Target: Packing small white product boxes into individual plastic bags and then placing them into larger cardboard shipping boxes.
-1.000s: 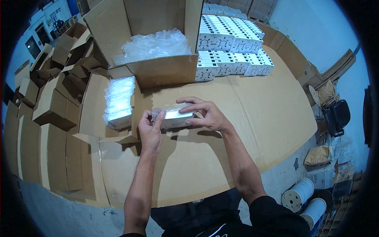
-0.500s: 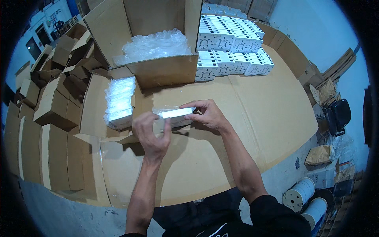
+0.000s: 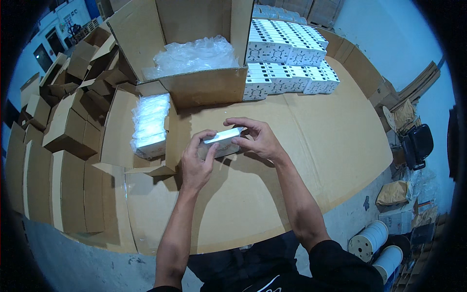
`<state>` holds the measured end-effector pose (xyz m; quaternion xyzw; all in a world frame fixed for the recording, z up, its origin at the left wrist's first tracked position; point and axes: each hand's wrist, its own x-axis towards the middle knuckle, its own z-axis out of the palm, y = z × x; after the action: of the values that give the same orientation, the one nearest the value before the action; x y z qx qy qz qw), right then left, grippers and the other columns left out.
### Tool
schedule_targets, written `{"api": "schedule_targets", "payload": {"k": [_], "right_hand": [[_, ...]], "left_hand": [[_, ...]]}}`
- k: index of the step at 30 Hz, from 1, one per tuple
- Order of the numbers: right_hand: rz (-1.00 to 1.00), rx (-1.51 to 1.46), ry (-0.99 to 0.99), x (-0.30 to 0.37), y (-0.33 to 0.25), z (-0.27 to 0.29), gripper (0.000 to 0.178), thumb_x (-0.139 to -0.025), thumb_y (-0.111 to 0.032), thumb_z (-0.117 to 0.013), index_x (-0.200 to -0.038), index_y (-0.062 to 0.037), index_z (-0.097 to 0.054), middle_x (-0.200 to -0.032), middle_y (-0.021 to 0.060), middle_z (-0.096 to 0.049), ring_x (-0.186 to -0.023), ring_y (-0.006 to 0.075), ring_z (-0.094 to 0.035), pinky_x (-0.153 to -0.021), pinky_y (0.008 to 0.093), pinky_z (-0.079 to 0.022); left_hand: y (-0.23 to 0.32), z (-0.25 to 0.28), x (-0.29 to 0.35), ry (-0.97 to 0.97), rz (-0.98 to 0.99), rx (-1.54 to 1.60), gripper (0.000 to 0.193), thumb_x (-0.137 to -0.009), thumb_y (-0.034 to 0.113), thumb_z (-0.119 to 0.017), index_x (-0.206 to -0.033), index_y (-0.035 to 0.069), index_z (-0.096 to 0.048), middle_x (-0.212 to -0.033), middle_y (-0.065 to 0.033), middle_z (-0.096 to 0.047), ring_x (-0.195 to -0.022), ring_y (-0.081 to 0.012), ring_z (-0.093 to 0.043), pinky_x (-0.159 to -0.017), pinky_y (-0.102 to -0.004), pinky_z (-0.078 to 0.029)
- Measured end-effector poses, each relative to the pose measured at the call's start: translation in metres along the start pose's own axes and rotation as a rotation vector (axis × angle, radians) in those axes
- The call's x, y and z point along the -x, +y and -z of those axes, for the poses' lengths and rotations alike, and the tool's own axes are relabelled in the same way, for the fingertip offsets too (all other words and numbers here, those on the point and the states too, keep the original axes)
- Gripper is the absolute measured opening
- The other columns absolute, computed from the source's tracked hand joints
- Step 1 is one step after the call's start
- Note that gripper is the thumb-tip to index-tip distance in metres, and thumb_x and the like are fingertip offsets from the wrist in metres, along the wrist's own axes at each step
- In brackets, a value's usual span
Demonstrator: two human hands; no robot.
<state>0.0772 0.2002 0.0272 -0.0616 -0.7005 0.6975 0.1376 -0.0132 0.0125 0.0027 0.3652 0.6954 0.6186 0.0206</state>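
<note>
Between my two hands is a small white box-shaped piece (image 3: 223, 138), held up just above the cardboard-covered table, with clear plastic film about it. My left hand (image 3: 198, 158) grips its left end between thumb and fingers. At the right end, my right hand (image 3: 255, 141) pinches it with thumb and fingers. To the left stands an open cardboard carton (image 3: 171, 151) holding a row of white pieces wrapped in clear plastic (image 3: 150, 124). The underside of the held piece is hidden.
A larger open carton (image 3: 209, 87) holds clear plastic bags (image 3: 197, 56) behind my hands. Stacked white units with dark square openings (image 3: 270, 51) stand at the back right. Many empty cartons (image 3: 70, 131) crowd the left. Cable spools (image 3: 368, 241) lie on the floor at right.
My left hand has moved right and up and now grips the white piece's left end. The piece is tilted more, and the loose film at its back left no longer shows.
</note>
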Motion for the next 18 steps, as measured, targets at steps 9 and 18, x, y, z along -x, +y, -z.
{"api": "schedule_targets", "payload": {"k": [9, 18], "right_hand": [[0.065, 0.47, -0.047, -0.002, -0.009, 0.009, 0.036, -0.087, -0.012, -0.076, -0.122, -0.004, -0.072, -0.104, 0.0115, -0.074, -0.092, 0.0196, -0.066, -0.084, 0.0356, -0.054], [0.219, 0.885, -0.041, -0.003, -0.044, 0.004, 0.016, -0.084, -0.005, -0.072, -0.098, 0.0018, -0.072, -0.097, 0.0191, -0.07, -0.093, 0.038, -0.065, -0.083, 0.044, -0.053]], "left_hand": [[-0.009, 0.003, -0.004, -0.05, 0.113, 0.155, 0.034, -0.094, 0.002, -0.069, -0.125, 0.002, -0.058, -0.116, -0.0086, -0.064, -0.112, -0.0171, -0.061, -0.098, -0.0324, -0.049], [-0.002, 0.006, 0.044, -0.007, 0.098, -0.198, 0.065, -0.092, 0.009, -0.07, -0.149, -0.003, -0.039, -0.14, -0.0263, -0.053, -0.132, -0.04, -0.052, -0.112, -0.0462, -0.041]]}}
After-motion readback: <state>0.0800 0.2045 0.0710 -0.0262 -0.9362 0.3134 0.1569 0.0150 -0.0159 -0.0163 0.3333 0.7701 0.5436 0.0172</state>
